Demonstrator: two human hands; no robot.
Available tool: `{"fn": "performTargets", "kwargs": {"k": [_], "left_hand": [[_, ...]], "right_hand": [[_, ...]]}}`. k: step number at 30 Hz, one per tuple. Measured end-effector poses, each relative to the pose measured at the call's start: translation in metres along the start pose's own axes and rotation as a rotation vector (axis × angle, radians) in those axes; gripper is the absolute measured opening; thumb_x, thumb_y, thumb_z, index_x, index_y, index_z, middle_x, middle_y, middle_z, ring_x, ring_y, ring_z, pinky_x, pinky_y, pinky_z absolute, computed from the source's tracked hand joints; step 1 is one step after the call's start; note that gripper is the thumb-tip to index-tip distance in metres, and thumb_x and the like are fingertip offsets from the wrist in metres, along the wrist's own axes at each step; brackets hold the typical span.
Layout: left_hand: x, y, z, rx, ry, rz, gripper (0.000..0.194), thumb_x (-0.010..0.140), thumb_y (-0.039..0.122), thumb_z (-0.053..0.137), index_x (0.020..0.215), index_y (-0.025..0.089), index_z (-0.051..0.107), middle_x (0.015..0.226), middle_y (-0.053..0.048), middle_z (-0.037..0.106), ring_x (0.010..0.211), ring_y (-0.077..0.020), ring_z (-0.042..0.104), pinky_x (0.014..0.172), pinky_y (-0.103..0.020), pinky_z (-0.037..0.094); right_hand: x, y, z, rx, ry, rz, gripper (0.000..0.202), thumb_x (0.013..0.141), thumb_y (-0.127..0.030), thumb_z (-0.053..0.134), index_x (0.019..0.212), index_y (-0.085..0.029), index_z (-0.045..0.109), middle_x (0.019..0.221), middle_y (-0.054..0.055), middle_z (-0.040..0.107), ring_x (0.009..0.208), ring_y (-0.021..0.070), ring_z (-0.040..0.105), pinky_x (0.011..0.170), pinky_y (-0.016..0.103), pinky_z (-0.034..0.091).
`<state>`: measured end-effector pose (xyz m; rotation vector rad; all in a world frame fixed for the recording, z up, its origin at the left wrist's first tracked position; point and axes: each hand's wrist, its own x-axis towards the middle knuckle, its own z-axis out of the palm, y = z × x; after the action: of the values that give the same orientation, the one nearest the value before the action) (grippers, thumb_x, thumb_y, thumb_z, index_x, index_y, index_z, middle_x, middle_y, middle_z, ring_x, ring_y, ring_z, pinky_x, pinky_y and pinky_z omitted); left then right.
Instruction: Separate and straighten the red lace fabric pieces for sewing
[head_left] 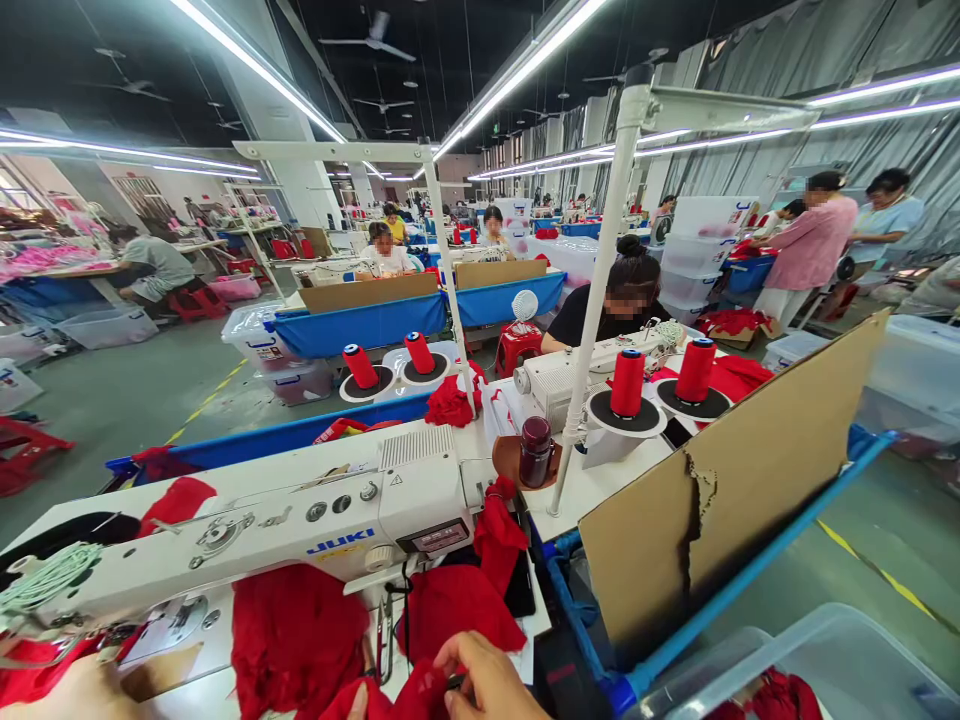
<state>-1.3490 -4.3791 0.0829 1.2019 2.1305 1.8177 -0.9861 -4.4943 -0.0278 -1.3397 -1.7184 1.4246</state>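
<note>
A white sewing machine (300,510) marked JUKI spans the lower left. My left hand (94,690) is at the bottom left corner, blurred, beside red fabric (34,680) near the needle end; its fingers cannot be made out. Low in the middle, my right hand (484,680) has its fingers closed on a red cloth (416,695). A fingertip of unclear hand shows on the same cloth to the left. A red fabric pile (296,635) lies under the machine arm, and another red piece (457,605) lies right of it.
Metal scissors (385,635) hang or lie by the machine. A dark red jar (536,452), thread cones (627,383) and a white pole (600,270) stand behind. Cardboard (720,500) rises at right, above a clear bin (840,655). A person in black (615,300) works opposite.
</note>
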Motion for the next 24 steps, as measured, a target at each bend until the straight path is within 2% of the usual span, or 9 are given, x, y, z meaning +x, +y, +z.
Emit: {"fn": "performTargets", "kwargs": {"k": [5,9,11,14,16,18,20,22,24], "left_hand": [[0.011,-0.031,-0.009,0.012,-0.019,-0.17,0.032,0.055,0.046,0.074,0.081,0.033,0.06,0.055,0.005,0.06,0.076,-0.0286,0.07,0.05,-0.038,0.052],[0.027,-0.065,-0.014,0.226,0.139,-0.313,0.046,0.048,0.053,0.076,0.051,0.021,0.042,0.038,0.005,0.028,0.07,-0.0272,0.067,0.045,-0.031,0.046],[0.033,-0.087,-0.018,0.377,0.203,-0.378,0.055,0.046,0.057,0.074,0.045,0.018,0.036,0.038,0.004,0.024,0.069,-0.0291,0.066,0.043,-0.029,0.043],[0.038,-0.117,-0.024,0.425,0.197,-0.298,0.053,0.049,0.057,0.072,0.045,0.019,0.037,0.036,0.004,0.026,0.058,-0.0283,0.063,0.042,-0.031,0.043],[0.039,-0.126,-0.027,0.386,0.19,-0.196,0.049,0.052,0.052,0.073,0.047,0.02,0.037,0.033,0.006,0.027,0.041,-0.0204,0.053,0.038,-0.027,0.038],[0.039,-0.121,-0.029,0.33,0.145,-0.119,0.044,0.053,0.041,0.075,0.049,0.021,0.037,0.031,0.008,0.03,0.029,-0.012,0.036,0.034,-0.022,0.029],[0.031,-0.097,-0.026,0.284,0.108,-0.093,0.041,0.054,0.032,0.077,0.05,0.02,0.037,0.031,0.009,0.032,0.026,-0.0078,0.024,0.033,-0.019,0.022],[0.005,-0.056,-0.019,0.218,0.104,-0.143,0.041,0.057,0.029,0.076,0.05,0.02,0.037,0.032,0.009,0.03,0.027,-0.0064,0.022,0.034,-0.019,0.02],[-0.044,-0.01,-0.009,0.066,0.071,-0.307,0.042,0.065,0.035,0.072,0.052,0.02,0.035,0.035,0.009,0.03,0.031,-0.0065,0.024,0.037,-0.02,0.02]], "right_hand": [[-0.002,0.001,0.001,0.038,-0.026,-0.002,0.044,0.063,0.0,0.051,0.102,-0.017,0.061,0.105,0.007,0.063,0.068,0.0126,0.055,0.058,0.021,0.039],[-0.002,0.0,0.002,0.05,-0.035,-0.005,0.045,0.062,0.001,0.05,0.102,-0.015,0.061,0.105,0.008,0.064,0.067,0.0121,0.053,0.059,0.021,0.039],[-0.003,-0.001,0.002,0.046,-0.038,-0.005,0.046,0.061,0.002,0.05,0.101,-0.016,0.061,0.105,0.007,0.064,0.065,0.0114,0.052,0.058,0.021,0.039],[-0.005,0.001,0.003,0.045,-0.032,-0.008,0.047,0.061,0.001,0.05,0.103,-0.017,0.061,0.108,0.007,0.064,0.062,0.0105,0.052,0.059,0.021,0.04],[-0.006,0.003,0.005,0.051,-0.031,-0.01,0.047,0.062,0.001,0.051,0.103,-0.018,0.061,0.11,0.007,0.063,0.062,0.0105,0.053,0.061,0.022,0.041],[-0.007,0.006,0.008,0.049,-0.027,-0.011,0.046,0.063,0.001,0.051,0.103,-0.019,0.061,0.11,0.007,0.063,0.063,0.0105,0.053,0.062,0.022,0.042],[-0.008,0.008,0.011,0.045,-0.01,-0.02,0.045,0.063,0.002,0.051,0.103,-0.019,0.06,0.109,0.007,0.062,0.064,0.0105,0.054,0.063,0.023,0.043],[-0.009,0.006,0.013,0.059,0.027,-0.051,0.043,0.065,0.003,0.05,0.101,-0.019,0.059,0.106,0.006,0.06,0.065,0.0107,0.054,0.063,0.023,0.043],[-0.012,0.001,0.012,0.088,0.103,-0.148,0.038,0.068,0.002,0.048,0.098,-0.019,0.058,0.1,0.006,0.059,0.07,0.0126,0.057,0.063,0.024,0.045]]}}
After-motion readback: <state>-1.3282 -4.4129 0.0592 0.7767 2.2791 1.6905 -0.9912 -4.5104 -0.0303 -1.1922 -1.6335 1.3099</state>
